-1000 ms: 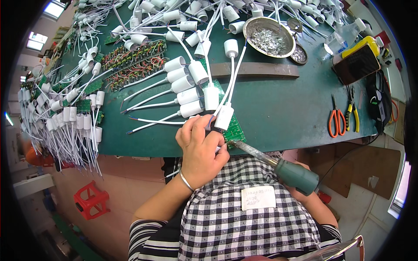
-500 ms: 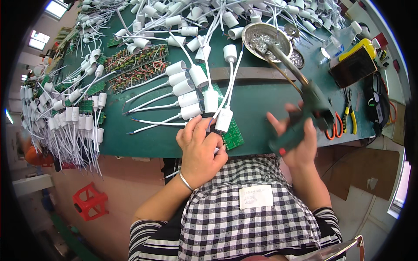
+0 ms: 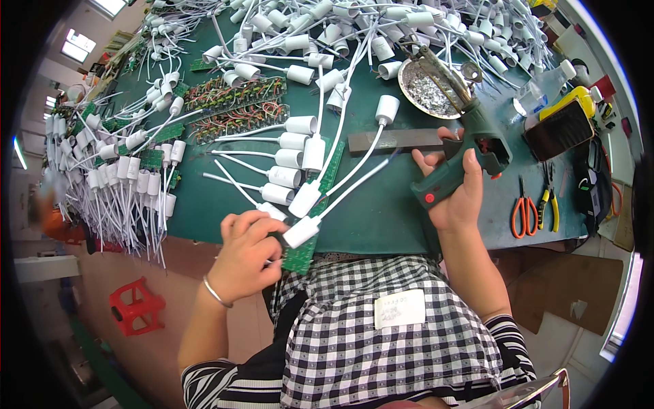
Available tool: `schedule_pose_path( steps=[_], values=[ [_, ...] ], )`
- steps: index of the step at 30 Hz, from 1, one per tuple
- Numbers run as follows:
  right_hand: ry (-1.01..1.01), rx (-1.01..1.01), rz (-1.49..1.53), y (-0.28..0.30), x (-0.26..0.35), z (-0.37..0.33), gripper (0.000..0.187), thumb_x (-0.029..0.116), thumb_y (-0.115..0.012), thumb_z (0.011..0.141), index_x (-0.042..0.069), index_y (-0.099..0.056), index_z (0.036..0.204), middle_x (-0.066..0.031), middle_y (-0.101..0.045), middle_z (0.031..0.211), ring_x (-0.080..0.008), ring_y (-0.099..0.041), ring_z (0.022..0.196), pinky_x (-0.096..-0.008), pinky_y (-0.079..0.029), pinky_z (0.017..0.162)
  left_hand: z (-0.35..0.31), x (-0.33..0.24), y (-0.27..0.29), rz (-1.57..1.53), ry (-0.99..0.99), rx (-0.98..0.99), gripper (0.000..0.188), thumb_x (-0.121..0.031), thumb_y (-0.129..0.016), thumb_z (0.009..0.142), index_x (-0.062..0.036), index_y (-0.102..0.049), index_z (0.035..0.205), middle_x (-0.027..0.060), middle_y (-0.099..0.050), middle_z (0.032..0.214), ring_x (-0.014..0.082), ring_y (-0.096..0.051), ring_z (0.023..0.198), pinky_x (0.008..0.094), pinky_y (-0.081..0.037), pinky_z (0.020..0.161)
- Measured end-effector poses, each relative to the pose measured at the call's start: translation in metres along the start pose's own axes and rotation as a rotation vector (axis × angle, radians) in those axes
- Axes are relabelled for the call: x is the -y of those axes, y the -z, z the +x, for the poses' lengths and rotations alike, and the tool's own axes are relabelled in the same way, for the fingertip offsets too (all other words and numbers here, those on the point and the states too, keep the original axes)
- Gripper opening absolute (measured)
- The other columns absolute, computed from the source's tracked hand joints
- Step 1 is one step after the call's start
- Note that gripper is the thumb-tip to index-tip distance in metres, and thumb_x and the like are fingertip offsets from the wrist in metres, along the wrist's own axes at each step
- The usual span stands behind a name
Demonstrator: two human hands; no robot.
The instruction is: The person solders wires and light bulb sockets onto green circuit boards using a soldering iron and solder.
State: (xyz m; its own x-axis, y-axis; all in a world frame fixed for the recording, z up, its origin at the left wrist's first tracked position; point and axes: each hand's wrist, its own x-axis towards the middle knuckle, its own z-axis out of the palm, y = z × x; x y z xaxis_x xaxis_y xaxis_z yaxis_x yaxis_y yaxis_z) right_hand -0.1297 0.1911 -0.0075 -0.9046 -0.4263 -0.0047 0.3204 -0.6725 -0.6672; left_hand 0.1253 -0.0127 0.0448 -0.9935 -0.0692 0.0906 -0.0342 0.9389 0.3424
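- At the bench's near edge, our left hand (image 3: pixel 246 255) pinches a small green circuit board (image 3: pixel 300 253) with a white lamp socket (image 3: pixel 302 232) wired to it.
- Our right hand (image 3: pixel 455 191) grips a green soldering gun (image 3: pixel 463 153), tip raised over the metal dish (image 3: pixel 429 92), off the board.
- Toward the far edge, many wired sockets (image 3: pixel 286 160) lie heaped; we judge plenty remains.

One label noted: a white rectangular tag (image 3: pixel 400 309) with faint print, fixed to the chest of the person's black-and-white checked apron. One screen noted: a dark, unlit rectangular phone (image 3: pixel 558 129) in a yellow case, lying at the table's right edge, just above the orange-handled scissors (image 3: pixel 524 211).
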Motion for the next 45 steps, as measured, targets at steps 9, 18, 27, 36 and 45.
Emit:
schedule_pose_path(
  steps=[9, 18, 27, 36, 45],
  values=[
    [0.005, 0.049, 0.011, 0.003, -0.002, -0.001, 0.042, 0.026, -0.057, 0.09, 0.005, -0.043, 0.124, -0.0189, -0.053, 0.12, -0.0212, -0.061, 0.083, -0.0448, -0.048, 0.091, 0.021, -0.028, -0.013, 0.258, 0.202, -0.116, 0.032, -0.029, -0.074, 0.066, -0.0076, -0.055, 0.08, 0.0034, -0.057, 0.112, 0.0295, -0.043, 0.119, 0.0491, -0.024, 0.097],
    [0.078, 0.061, 0.014, 0.008, 0.002, 0.001, 0.041, 0.025, -0.056, 0.09, 0.006, -0.043, 0.124, -0.0188, -0.052, 0.119, -0.0207, -0.062, 0.078, -0.0464, -0.046, 0.093, 0.034, -0.031, -0.032, 0.366, 0.33, -0.269, 0.056, -0.03, -0.082, 0.061, -0.004, -0.049, 0.098, 0.0087, -0.057, 0.102, 0.0293, -0.047, 0.112, 0.0488, -0.025, 0.094],
    [0.108, 0.04, 0.07, 0.012, 0.0, 0.002, 0.04, 0.026, -0.054, 0.091, 0.006, -0.044, 0.124, -0.0178, -0.053, 0.119, -0.0192, -0.061, 0.077, -0.049, -0.044, 0.095, 0.017, 0.013, 0.026, -1.407, 0.519, -0.227, 0.059, -0.019, -0.076, 0.073, -0.0032, -0.039, 0.116, 0.0143, -0.056, 0.11, 0.0236, -0.06, 0.099, 0.0337, -0.05, 0.085],
    [0.145, 0.075, 0.073, 0.018, -0.002, 0.005, 0.041, 0.026, -0.049, 0.094, 0.005, -0.042, 0.128, -0.0173, -0.052, 0.121, -0.0189, -0.061, 0.076, -0.0535, -0.041, 0.099, -0.033, 0.034, 0.074, -1.733, 0.083, -0.758, 0.064, -0.047, -0.054, 0.087, 0.0035, -0.052, 0.125, 0.0188, -0.059, 0.119, 0.0272, -0.055, 0.105, 0.04, -0.044, 0.092],
    [0.102, 0.077, 0.062, 0.014, 0.006, 0.0, 0.045, 0.031, -0.047, 0.095, 0.007, -0.037, 0.132, -0.0139, -0.05, 0.125, -0.0147, -0.06, 0.072, -0.0592, -0.026, 0.109, -0.11, 0.016, 0.227, -1.227, -0.016, -1.0, 0.048, -0.03, -0.051, 0.093, 0.0031, -0.048, 0.128, 0.0156, -0.055, 0.126, 0.0285, -0.05, 0.118, 0.045, -0.04, 0.101]
  ],
)
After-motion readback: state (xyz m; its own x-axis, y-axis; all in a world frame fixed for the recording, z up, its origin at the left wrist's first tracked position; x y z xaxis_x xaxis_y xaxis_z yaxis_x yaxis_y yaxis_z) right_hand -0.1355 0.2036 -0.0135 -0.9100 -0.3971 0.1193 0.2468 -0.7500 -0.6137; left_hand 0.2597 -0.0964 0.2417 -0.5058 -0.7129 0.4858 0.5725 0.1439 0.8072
